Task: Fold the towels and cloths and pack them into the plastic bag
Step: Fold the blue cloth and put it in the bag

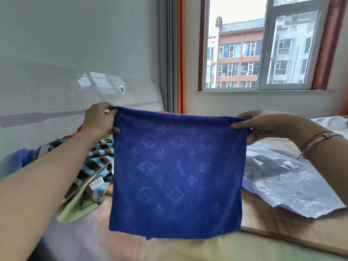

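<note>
Head view. Item one: a square royal-blue terry towel with a faint tone-on-tone motif (176, 172), held up in the air before us, hanging flat, seemingly doubled. Our left hand (99, 119) pinches its upper left corner; our right hand (263, 125) pinches the upper right.

Item two: a heap of unfolded cloths, one brown-and-blue checked (94, 159), one pale green (79, 206), lying left, awaiting folding.

Item three: a translucent grey plastic bag (286, 181), lying right on the wooden surface (273, 223); contents unclear.

We judge packing barely begun.
</note>
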A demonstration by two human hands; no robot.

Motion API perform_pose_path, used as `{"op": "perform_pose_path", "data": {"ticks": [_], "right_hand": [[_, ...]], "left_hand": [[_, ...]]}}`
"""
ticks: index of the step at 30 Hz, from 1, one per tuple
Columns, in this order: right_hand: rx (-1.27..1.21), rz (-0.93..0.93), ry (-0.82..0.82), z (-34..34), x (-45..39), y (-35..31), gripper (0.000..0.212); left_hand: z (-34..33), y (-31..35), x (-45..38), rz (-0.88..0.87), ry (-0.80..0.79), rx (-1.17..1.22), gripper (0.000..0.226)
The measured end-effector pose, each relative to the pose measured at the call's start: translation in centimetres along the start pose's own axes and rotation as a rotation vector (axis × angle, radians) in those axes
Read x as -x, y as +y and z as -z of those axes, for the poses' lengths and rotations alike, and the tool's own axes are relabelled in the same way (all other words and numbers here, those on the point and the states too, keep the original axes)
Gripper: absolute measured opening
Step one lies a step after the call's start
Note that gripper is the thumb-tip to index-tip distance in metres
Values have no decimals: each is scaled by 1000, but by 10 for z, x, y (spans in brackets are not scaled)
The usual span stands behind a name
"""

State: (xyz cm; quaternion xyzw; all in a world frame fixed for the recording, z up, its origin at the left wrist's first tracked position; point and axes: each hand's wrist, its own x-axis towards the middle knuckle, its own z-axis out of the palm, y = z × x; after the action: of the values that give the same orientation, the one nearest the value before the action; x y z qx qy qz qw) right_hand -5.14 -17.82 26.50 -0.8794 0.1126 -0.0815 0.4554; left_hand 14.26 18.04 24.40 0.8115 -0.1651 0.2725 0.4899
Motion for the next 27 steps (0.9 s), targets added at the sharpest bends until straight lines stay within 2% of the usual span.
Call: {"op": "perform_pose_path", "data": {"ticks": [2,4,6,8,10,13,15,18,20,21,23,25,27], "right_hand": [[-87,-61,20,-7,-13,-2,19],[-264,-92,78,-15,-31,-1,24],[-380,-28,192,-20,-50,-1,20],[-444,127,356,-22,-64,-8,7],[-520,287,471,-17,-72,-12,21],[-292,430,579,-10,-64,-11,24],[-126,470,615,-12,-53,-2,28],[0,501,484,-33,-28,27,31],[142,472,324,-56,-13,64,32],[246,425,248,-68,-8,88,31],[460,266,82,-94,5,128,26],[622,115,-108,-120,17,154,21],[708,45,-165,-134,18,161,16]], "left_hand": [[-10,-10,-3,170,-115,158,8],[-21,-16,-8,241,-179,250,7],[-27,-12,-19,224,-144,344,7],[-25,-2,-34,144,-50,469,13],[-17,11,-43,56,36,617,18],[-4,23,-37,-32,59,712,17],[-1,19,-21,-2,38,747,20],[-3,-15,19,90,-22,684,26],[-9,-51,54,152,-161,591,37],[-13,-70,72,196,-257,493,40],[-20,-103,107,300,-461,240,30],[-29,-124,138,426,-647,105,26],[-39,-136,157,457,-739,-1,23]]}}
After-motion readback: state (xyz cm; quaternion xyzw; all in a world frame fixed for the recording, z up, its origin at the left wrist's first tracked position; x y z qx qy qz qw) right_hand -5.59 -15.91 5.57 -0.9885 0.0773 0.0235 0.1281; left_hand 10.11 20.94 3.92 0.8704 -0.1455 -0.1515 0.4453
